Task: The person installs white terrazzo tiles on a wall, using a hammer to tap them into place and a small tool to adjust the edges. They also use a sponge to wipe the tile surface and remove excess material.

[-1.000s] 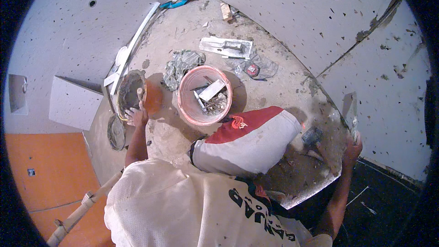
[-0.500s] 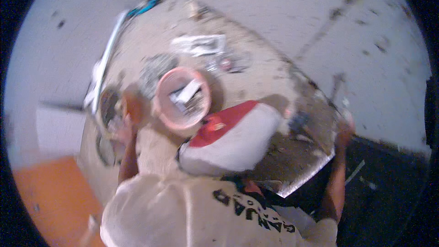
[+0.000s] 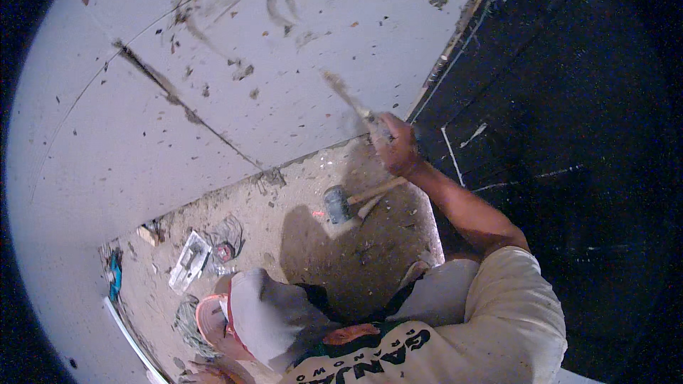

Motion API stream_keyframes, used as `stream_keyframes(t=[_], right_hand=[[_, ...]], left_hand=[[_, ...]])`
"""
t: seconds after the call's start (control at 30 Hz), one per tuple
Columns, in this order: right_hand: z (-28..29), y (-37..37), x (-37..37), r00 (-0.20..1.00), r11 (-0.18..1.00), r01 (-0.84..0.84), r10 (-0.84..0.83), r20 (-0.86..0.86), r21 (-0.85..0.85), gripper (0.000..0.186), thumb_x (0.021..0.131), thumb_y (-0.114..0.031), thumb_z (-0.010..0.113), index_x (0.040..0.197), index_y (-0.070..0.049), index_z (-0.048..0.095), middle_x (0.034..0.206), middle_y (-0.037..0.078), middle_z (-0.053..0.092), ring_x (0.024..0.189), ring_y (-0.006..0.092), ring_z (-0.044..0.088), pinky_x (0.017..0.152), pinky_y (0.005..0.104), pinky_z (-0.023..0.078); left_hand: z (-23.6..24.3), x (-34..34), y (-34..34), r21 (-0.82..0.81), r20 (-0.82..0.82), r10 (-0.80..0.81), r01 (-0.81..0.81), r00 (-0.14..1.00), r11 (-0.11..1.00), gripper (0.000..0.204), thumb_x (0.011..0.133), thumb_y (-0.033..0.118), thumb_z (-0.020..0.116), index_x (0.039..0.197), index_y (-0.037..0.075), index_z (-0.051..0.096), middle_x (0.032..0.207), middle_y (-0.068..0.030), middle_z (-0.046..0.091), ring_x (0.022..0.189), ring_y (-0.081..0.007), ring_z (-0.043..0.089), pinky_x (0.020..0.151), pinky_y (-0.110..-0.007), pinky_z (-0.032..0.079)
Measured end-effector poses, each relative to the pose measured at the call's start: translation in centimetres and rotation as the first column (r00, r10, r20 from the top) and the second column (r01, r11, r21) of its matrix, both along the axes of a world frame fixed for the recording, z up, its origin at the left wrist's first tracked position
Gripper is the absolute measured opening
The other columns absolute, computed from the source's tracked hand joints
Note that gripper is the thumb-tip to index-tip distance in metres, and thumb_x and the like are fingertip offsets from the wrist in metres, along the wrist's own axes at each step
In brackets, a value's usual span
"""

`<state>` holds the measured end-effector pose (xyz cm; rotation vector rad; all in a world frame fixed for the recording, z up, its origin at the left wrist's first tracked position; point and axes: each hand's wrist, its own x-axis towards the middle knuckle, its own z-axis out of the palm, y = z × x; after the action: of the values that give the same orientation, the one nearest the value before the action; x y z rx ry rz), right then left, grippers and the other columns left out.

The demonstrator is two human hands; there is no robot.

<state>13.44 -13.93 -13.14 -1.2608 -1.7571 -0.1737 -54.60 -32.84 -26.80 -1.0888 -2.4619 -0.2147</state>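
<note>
My right hand (image 3: 395, 144) is raised in front of the pale wall, fingers wrapped round a thin, flat scraper-like tool (image 3: 347, 94). Its pale brown, blurred end points up and left toward the wall; I cannot make out its exact kind. Below that forearm, a mallet (image 3: 336, 204) with a dark head and wooden handle lies on the dusty floor. At the lower edge, left of my knee, a blurred skin-toned shape seems to be my left hand (image 3: 217, 371); its fingers do not show clearly. Beside it, a pink bucket (image 3: 211, 316) is partly hidden by my leg.
The pale wall (image 3: 235, 107) has dark smears and a long vertical joint. A dark wall (image 3: 555, 142) rises at right. On the floor at left lie a white tray-like piece (image 3: 189, 262), clear plastic (image 3: 226, 236), a teal tool (image 3: 114, 275) and a long white strip (image 3: 131, 338).
The view has swung right toward the wall corner. My right hand now shows raised at the wall with the tool; the bucket and my left hand have shifted to the lower edge.
</note>
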Motion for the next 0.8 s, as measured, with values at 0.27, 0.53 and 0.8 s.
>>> stream_keyframes(t=[0.27, 0.53, 0.8], right_hand=[[1.3, -4.2, 5.5, 0.801, 0.908, 0.404, -0.41, -0.436, -0.113, 0.019, 0.094, -0.017, 0.05, 0.102, -0.003, 0.06, 0.069, -0.001, 0.053, 0.057, 0.0068, 0.049, 0.051, 0.0259, 0.04], [1.1, -6.1, 7.7, 0.532, 0.866, 0.219, -0.493, -0.688, -0.45, 0.018, 0.097, -0.021, 0.048, 0.099, -0.007, 0.059, 0.065, -0.001, 0.055, 0.046, 0.0065, 0.044, 0.039, 0.0241, 0.034], [4.6, -5.9, 7.4, 0.732, 0.776, 0.62, -0.624, -0.274, -0.112, 0.029, 0.093, -0.016, 0.053, 0.117, 0.0, 0.058, 0.081, 0.009, 0.064, 0.069, 0.0174, 0.062, 0.065, 0.0316, 0.051]], left_hand=[[0.3, 0.3, 5.2, 0.27, 0.008, -0.288, 0.276, 0.957, 0.923, 0.07, 0.099, 0.053, 0.042, 0.144, -0.001, 0.039, 0.148, -0.0263, 0.035, 0.136, -0.0433, 0.034, 0.111, -0.058, 0.024], [5.6, 12.8, 11.4, 0.47, 0.104, -0.612, 0.504, 0.784, 0.725, 0.06, 0.097, 0.036, 0.056, 0.139, -0.005, 0.043, 0.135, -0.0272, 0.049, 0.123, -0.0418, 0.048, 0.106, -0.05, 0.033], [0.5, 17.0, 14.1, 0.333, 0.448, -0.622, 0.526, 0.642, 0.783, 0.059, 0.097, 0.035, 0.057, 0.138, -0.005, 0.044, 0.135, -0.0271, 0.05, 0.123, -0.0413, 0.048, 0.106, -0.05, 0.033]])
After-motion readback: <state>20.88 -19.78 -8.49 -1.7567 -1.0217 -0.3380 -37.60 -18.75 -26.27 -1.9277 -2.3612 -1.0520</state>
